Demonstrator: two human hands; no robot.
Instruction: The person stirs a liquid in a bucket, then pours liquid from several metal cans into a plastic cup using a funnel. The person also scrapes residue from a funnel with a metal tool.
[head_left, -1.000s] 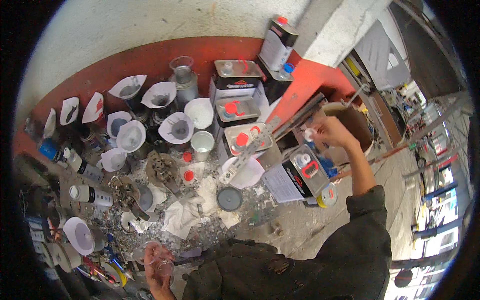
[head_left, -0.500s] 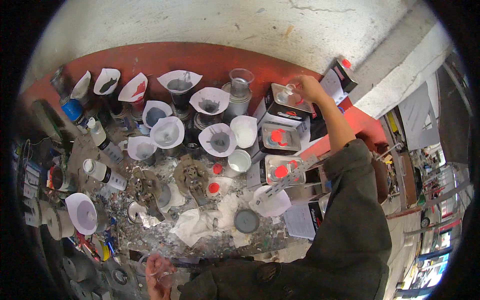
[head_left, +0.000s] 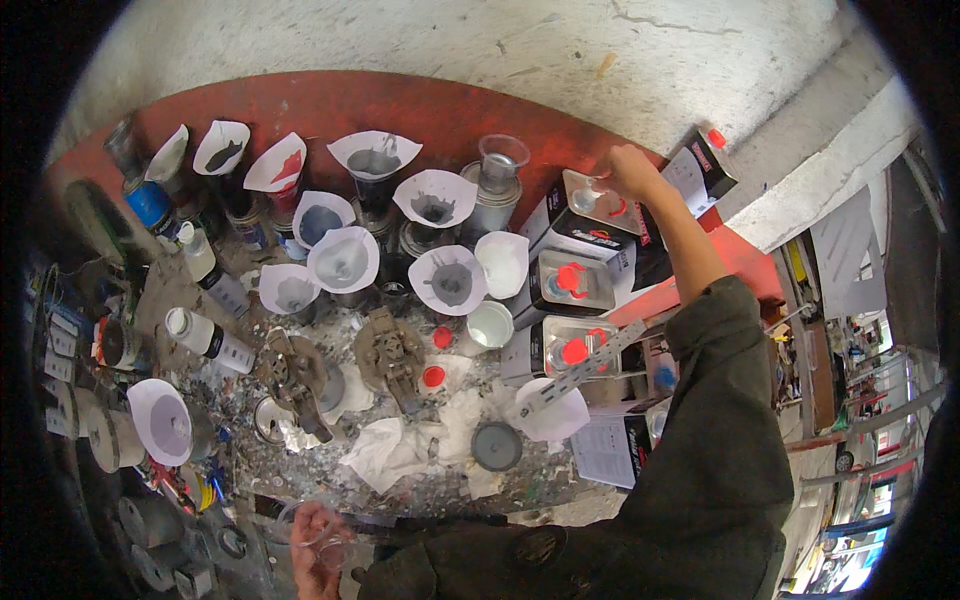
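At the bottom of the view, my left hand (head_left: 316, 548) is closed around a clear plastic cup (head_left: 338, 545). My right hand (head_left: 630, 172) reaches out to the farthest rectangular metal can (head_left: 612, 222) at the back right. Its fingers are bent together at the can's top edge, beside the clear spout (head_left: 584, 200); whatever they grip is too small to make out. Two similar cans stand nearer in the same row, a middle can (head_left: 590, 285) and a near can (head_left: 555, 358), each with a red cap on top.
Paint cups topped with white paper strainers (head_left: 343, 260) crowd the bench's back and middle. Two dark metal stands (head_left: 390, 360) sit centrally, beside crumpled white rags (head_left: 390, 452). A perforated metal strip (head_left: 580, 372) crosses a strainer at right. White bottles (head_left: 208, 340) lie or stand left.
My right hand has shifted slightly away from the spout toward the far can's back edge, its fingers drawn together. My left hand keeps the clear cup. The whole view has shifted a little.
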